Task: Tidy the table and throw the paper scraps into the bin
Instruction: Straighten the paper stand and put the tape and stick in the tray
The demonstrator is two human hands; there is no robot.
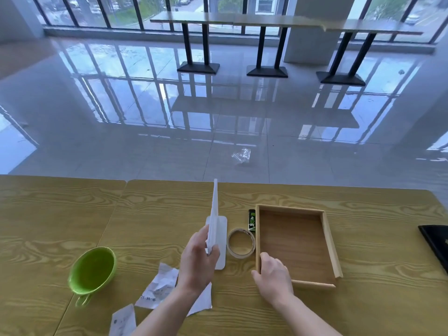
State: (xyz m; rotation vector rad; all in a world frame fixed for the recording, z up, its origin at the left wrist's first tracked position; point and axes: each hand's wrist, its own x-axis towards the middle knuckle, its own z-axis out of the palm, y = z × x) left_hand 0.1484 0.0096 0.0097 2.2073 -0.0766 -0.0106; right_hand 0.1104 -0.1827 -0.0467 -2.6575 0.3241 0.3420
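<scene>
I take the wooden tray [327, 241] as my reference. It sits flat on the wood-grain table [375, 311], and its inside shows only bare board.

The right hand [272, 278] rests on the tray's near left corner; the fingers curl over the left wall and the thumb lies along the outside, so the hand grips the rim.

The left hand [197, 260] is raised to the left of the tray. Its fingers are closed on the lower end of a white folded sheet [214, 214], which stands nearly upright and edge-on to the camera, its top reaching past the table's far edge in this view. Below that hand a flat white card [221, 246] with rounded corners lies on the table.

A roll of tape [241, 243] lies flat between the card and the tray, just beside the tray's left wall. A small black and green item [252, 220] lies just beyond the tape, against the same wall. I cannot read its label.

The paper scraps [158, 286] lie crumpled on the table to the near left of the tray, partly under the left forearm. One more scrap [123, 321] sits nearer the table's front edge.

A green bowl-shaped container [92, 272] stands well to the left of the tray. A dark flat object [436, 246] lies to the tray's right, cut by the frame edge.

A crumpled clear wrapper [242, 155] lies on the floor beyond the table.
</scene>
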